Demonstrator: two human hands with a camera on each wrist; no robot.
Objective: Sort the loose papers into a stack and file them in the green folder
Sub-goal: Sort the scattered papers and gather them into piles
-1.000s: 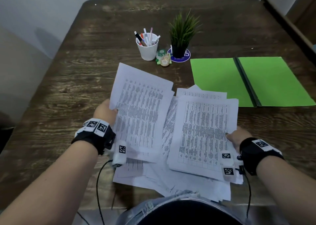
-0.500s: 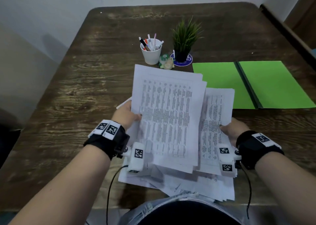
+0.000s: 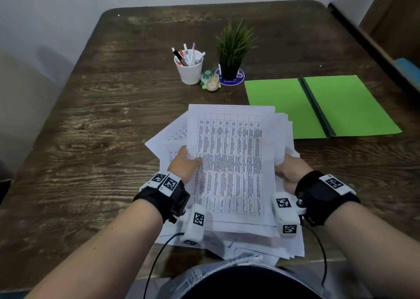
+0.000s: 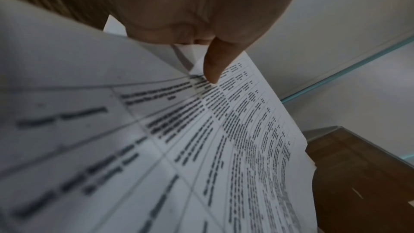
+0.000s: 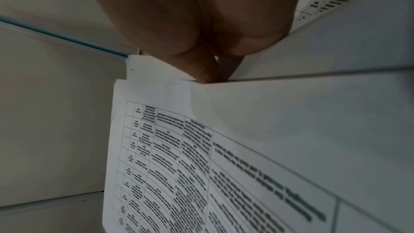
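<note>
A bundle of white printed papers (image 3: 231, 162) with tables is held above the near edge of the table. My left hand (image 3: 185, 164) grips its left edge, thumb on top of the top sheet (image 4: 224, 139). My right hand (image 3: 287, 172) grips the right edge, and the right wrist view shows its fingers pinching sheets (image 5: 246, 139). More loose sheets (image 3: 166, 139) lie fanned out underneath on the table. The green folder (image 3: 341, 103) lies open and flat at the right, beyond the papers.
A white cup of pens (image 3: 189, 68), a small potted plant (image 3: 231, 55) on a blue coaster and a small green-and-cream object (image 3: 210, 81) stand behind the papers. The dark wooden table (image 3: 102, 128) spreads to the left. A wall runs along the far edge.
My left hand has carried its sheets to the right and laid them over those in my right hand. The two bundles now overlap as one.
</note>
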